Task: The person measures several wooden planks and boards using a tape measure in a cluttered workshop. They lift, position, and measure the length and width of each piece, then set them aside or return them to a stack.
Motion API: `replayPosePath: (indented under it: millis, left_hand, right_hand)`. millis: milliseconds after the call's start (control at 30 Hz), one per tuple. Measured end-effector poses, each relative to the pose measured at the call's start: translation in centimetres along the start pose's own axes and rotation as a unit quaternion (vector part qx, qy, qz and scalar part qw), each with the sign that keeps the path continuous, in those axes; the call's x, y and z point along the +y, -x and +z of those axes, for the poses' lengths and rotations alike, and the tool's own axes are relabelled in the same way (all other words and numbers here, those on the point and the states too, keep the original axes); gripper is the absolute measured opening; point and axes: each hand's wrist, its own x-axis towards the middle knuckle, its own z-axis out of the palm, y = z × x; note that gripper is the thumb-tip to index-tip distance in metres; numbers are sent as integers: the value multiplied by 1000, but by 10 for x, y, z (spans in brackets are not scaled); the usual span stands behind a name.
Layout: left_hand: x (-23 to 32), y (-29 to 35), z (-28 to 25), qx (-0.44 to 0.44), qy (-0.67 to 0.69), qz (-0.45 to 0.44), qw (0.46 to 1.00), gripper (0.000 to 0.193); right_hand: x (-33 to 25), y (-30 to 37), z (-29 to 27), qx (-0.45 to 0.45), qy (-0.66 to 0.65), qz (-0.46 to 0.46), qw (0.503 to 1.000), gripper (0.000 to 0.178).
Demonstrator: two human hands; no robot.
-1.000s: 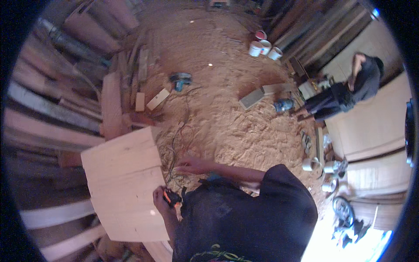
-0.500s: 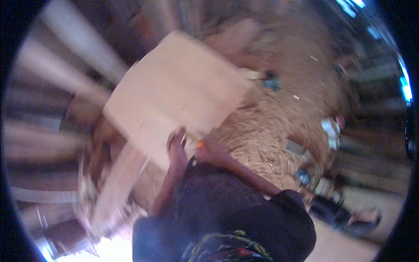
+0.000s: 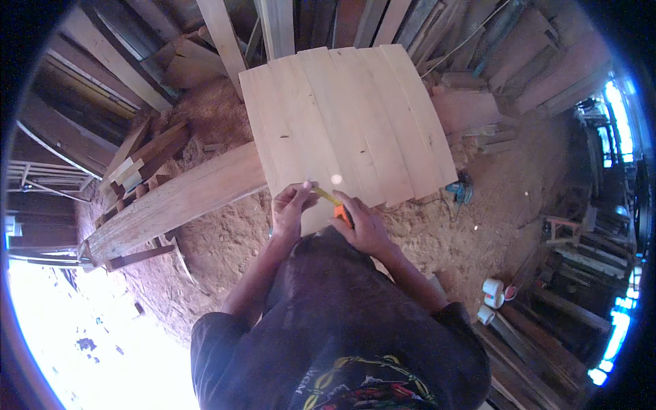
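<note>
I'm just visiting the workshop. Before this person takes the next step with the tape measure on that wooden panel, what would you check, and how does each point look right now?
1. Tape case held: ok. The right hand grips the orange tape measure.
2. Blade end held: ok. The left hand pinches the yellow blade near its tip.
3. Blade on the wood: ok. It lies across the near edge of the wooden panel.
4. Blade straight and taut: cannot tell; only a short stretch shows.
5. Panel steady: cannot tell; its supports are hidden.
6. Panel surface free: ok. Nothing lies on the boards.
7. Footing: not ok. Sawdust and a blue power tool lie close by.
</note>
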Motion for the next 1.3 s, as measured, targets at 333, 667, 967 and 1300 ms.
replayPosePath:
  millis: [333,667,967,1300]
  left_hand:
    - [-18,2,26,111,22,74,991,17]
    - [-55,-5,120,-10,-178,107,978,26]
    - [-33,-19,114,153,-110,193,963,21]
    - [43,-13,21,277,-61,193,939,37]
  right_hand:
    - [55,5,-31,-56,14,-20,998,61]
    - [115,-6,-61,1,-264,-60,963,52]
    - [151,9,-106,-76,-92,-64,991,60]
    - [256,39,-183,3,23,-42,999,29]
